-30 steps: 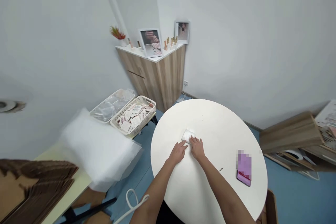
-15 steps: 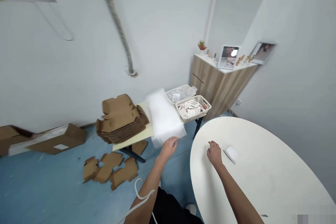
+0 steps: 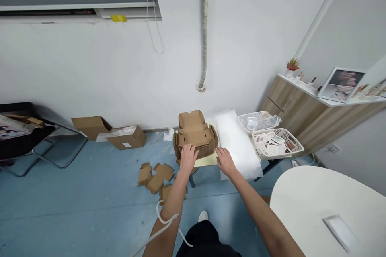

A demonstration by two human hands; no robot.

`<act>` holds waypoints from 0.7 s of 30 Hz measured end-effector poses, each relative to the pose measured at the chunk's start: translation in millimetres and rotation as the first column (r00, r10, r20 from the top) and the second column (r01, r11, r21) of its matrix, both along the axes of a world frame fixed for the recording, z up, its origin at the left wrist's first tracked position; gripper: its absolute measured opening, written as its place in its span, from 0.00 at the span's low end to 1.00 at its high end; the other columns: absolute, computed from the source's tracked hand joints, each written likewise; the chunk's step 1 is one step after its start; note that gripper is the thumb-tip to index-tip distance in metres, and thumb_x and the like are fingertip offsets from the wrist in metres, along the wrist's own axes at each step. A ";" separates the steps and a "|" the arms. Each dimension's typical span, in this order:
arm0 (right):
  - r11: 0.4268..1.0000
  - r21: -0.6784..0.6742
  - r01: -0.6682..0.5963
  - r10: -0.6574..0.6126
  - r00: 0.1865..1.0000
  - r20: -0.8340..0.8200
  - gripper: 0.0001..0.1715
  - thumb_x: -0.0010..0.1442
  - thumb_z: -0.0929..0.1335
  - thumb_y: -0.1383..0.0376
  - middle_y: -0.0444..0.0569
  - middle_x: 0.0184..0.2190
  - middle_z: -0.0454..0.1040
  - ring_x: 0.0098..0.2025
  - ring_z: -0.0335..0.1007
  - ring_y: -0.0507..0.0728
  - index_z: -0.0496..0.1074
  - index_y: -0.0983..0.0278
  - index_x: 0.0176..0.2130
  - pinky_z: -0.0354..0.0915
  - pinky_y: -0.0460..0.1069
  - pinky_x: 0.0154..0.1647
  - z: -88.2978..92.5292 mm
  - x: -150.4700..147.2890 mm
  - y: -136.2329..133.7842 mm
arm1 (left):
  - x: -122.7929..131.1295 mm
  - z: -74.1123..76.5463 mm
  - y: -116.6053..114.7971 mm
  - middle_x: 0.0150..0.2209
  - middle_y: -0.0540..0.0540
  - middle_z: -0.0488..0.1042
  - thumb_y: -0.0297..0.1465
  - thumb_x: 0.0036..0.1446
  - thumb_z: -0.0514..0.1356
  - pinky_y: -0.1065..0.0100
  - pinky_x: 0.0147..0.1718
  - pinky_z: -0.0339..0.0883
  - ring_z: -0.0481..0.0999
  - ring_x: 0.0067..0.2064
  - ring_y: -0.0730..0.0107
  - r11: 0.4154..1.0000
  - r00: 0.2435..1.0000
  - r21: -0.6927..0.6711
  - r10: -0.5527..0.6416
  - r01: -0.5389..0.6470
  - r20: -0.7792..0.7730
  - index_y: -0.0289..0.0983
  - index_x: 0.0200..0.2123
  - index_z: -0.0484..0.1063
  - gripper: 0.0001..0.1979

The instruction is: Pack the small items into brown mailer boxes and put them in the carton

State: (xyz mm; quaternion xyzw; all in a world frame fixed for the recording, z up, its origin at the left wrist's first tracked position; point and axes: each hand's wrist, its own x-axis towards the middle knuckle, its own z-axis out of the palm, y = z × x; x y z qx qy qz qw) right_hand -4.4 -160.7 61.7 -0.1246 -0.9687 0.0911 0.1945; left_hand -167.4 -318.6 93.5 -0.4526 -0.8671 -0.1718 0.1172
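My left hand (image 3: 188, 158) rests on the front of a stack of flattened kraft cardboard boxes (image 3: 196, 138), whose top box has its flaps partly raised. My right hand (image 3: 225, 162) is beside the stack, fingers apart, over a pale yellow table top (image 3: 205, 160) and at the edge of a white foam sheet (image 3: 237, 142). Neither hand clearly holds anything. A white square pad (image 3: 340, 232) lies on the round white table (image 3: 313, 196), far from both hands.
Cardboard pieces (image 3: 156, 178) lie on the blue floor below the table. Further left are open cardboard boxes (image 3: 126, 137) and a metal-framed chair (image 3: 21, 132). At right stand a clear tray of plastic bags (image 3: 259, 121), a white basket of printed cards (image 3: 277, 142), and a wooden cabinet (image 3: 298, 106).
The view has swung left, away from the round table. Both hands have moved from the white pad to the cardboard stack, and the pad stays on the round table.
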 end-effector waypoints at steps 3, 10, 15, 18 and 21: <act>0.991 0.014 -0.132 0.132 0.991 -0.010 0.28 0.61 0.58 0.74 0.58 0.59 0.66 0.61 0.58 0.61 0.63 0.69 0.60 0.53 0.59 0.65 6.0 -47.1 -15.4 | -26.8 2.6 3.3 0.42 0.40 0.73 0.37 0.64 0.55 0.58 0.51 0.63 0.70 0.49 0.56 0.987 1.000 -0.163 0.016 -0.013 0.017 0.36 0.41 0.74 0.11; 0.985 -0.136 -0.108 0.134 0.971 0.197 0.16 0.63 0.64 0.66 0.54 0.52 0.75 0.56 0.67 0.60 0.74 0.64 0.50 0.48 0.62 0.66 11.8 -108.4 -7.4 | -77.1 25.0 16.1 0.41 0.39 0.76 0.47 0.59 0.59 0.65 0.40 0.68 0.76 0.45 0.57 0.889 0.975 -0.453 0.035 0.070 0.219 0.36 0.37 0.74 0.19; 0.980 -0.186 -0.072 0.138 0.918 0.372 0.11 0.63 0.65 0.64 0.49 0.42 0.80 0.46 0.74 0.58 0.78 0.60 0.39 0.52 0.59 0.62 27.4 -127.7 11.5 | -88.2 31.8 25.6 0.40 0.35 0.77 0.43 0.60 0.60 0.64 0.43 0.69 0.78 0.46 0.55 0.835 0.968 -0.541 0.043 0.101 0.247 0.34 0.36 0.75 0.17; 0.979 -0.193 -0.072 0.148 0.898 0.414 0.10 0.62 0.66 0.63 0.49 0.40 0.81 0.44 0.75 0.58 0.79 0.59 0.38 0.58 0.54 0.57 34.8 -136.7 19.2 | -88.0 30.2 25.7 0.41 0.34 0.77 0.37 0.61 0.59 0.62 0.45 0.69 0.78 0.48 0.54 0.831 0.969 -0.543 0.020 0.120 0.245 0.33 0.39 0.75 0.13; 0.973 -0.226 -0.050 0.151 0.878 0.455 0.11 0.56 0.72 0.59 0.48 0.41 0.80 0.43 0.75 0.58 0.79 0.59 0.41 0.64 0.48 0.45 37.6 -143.6 24.5 | -88.7 29.9 23.8 0.42 0.35 0.77 0.38 0.59 0.62 0.62 0.45 0.69 0.77 0.48 0.53 0.820 0.966 -0.552 -0.004 0.152 0.260 0.34 0.39 0.75 0.13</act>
